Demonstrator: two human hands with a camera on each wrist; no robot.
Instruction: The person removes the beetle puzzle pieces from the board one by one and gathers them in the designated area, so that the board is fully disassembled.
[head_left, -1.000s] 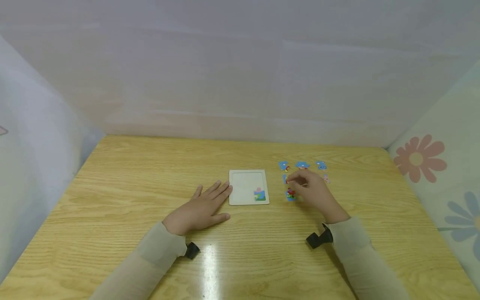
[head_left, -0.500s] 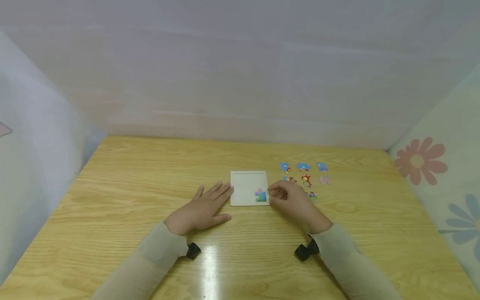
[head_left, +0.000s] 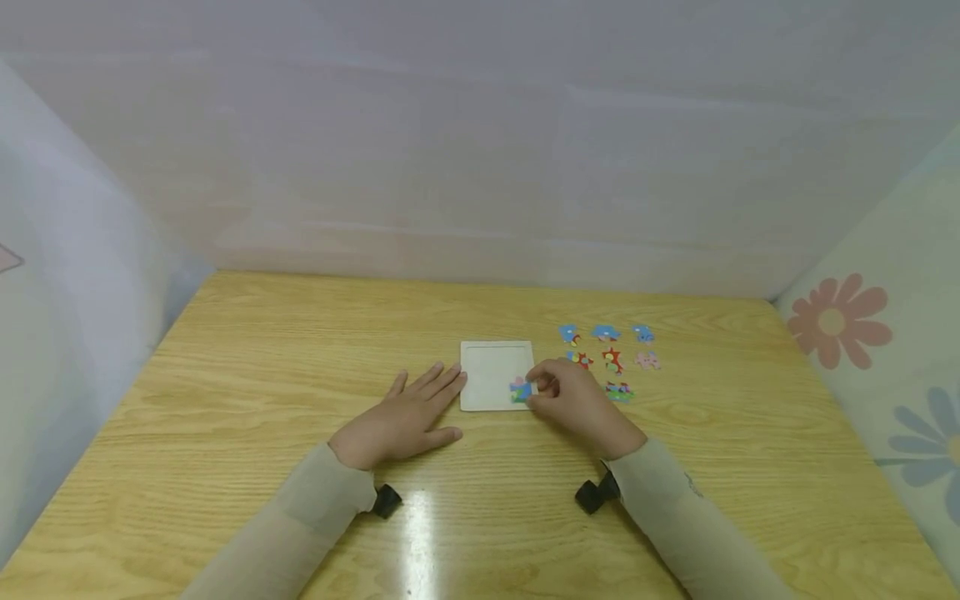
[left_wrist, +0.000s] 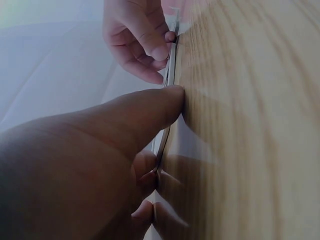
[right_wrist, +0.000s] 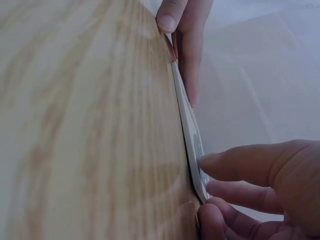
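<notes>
A square white puzzle tray (head_left: 491,375) lies on the table in front of me. In its lower right corner sits a blue, green and pink puzzle piece (head_left: 518,392). My right hand (head_left: 577,404) reaches over the tray's right rim and pinches that piece at its right side, thumb and fingertips curled. The right wrist view shows the thumb (right_wrist: 215,162) on the piece by the tray's edge. My left hand (head_left: 401,421) lies flat with spread, straight fingers, its fingertips touching the tray's left rim. Part of the piece is hidden by the right fingertips.
Loose puzzle pieces lie in rows right of the tray, among them a blue one (head_left: 606,332), a red one (head_left: 612,361) and a pink one (head_left: 648,360). The right hand may hide part of the lower row. A pale cloth wall (head_left: 480,167) stands behind the wooden table.
My right hand has moved left from the loose pieces to the tray and now pinches the piece in its corner. The left hand stays in place at the tray's left rim.
</notes>
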